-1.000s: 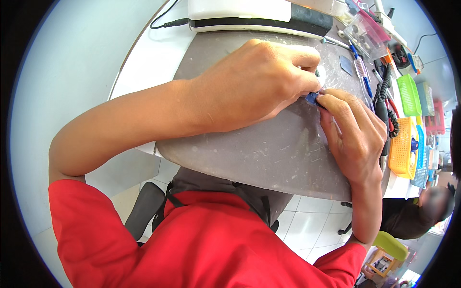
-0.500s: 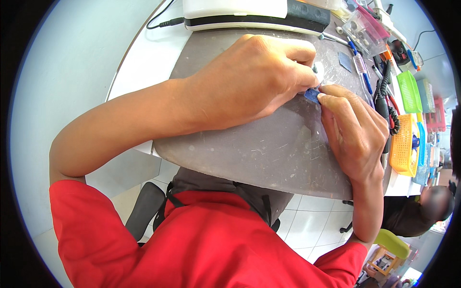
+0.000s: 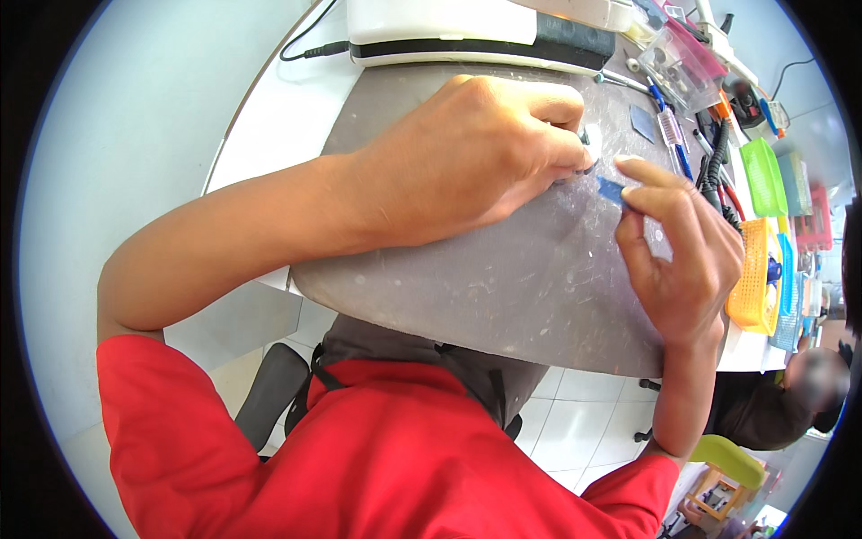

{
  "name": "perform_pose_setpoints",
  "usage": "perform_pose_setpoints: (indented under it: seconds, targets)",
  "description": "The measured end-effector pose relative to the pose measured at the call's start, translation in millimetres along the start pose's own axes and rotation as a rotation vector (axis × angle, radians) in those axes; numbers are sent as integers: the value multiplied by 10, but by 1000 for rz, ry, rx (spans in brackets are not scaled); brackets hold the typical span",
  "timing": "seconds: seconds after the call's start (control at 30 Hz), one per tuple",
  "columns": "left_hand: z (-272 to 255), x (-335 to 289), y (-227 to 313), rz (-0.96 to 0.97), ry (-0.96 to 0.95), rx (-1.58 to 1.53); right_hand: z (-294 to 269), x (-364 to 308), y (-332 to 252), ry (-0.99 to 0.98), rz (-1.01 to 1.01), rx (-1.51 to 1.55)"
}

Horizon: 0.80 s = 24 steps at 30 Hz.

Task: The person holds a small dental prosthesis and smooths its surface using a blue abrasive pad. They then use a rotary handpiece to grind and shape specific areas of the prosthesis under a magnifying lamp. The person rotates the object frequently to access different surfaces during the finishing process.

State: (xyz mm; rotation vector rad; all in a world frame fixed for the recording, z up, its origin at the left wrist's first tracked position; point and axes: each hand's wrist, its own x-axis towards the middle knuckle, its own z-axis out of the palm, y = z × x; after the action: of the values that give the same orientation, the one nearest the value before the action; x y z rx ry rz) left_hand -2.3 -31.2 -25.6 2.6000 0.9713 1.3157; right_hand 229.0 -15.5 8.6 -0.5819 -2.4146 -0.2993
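Blue strip [image 3: 611,190]: pinched in right hand [image 3: 687,242] over the counter [image 3: 503,296], well in from its near edge, just apart from left hand [image 3: 489,148], pinching a mostly hidden dark piece [image 3: 590,168]; probably mid-rubbing, calling for steady grip and careful contact.

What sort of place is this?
Probably a workshop or small craft lab, exact trade unclear: a scratched grey worktop, a black coiled cord along its right side, and a small blue strip pinched in the right hand for close handwork.
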Motion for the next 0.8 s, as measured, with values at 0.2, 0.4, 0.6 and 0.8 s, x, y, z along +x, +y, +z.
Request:
perform_pose_setpoints:
  seconds: [0.2,0.4,0.6,0.8]
  targets:
    - [-66,53,58,-108,-28,-17,-81,10,113,-190,264,-179]
    - [-213,74,-14,-205,2,132,-110,11,192,-135,337,-181]
    - [-255,61,-60,-286,-87,88,-208,-43,269,-126,410,-23]
    - [-201,78,26,-382,-87,-241,-24,104,105,25,176,145]
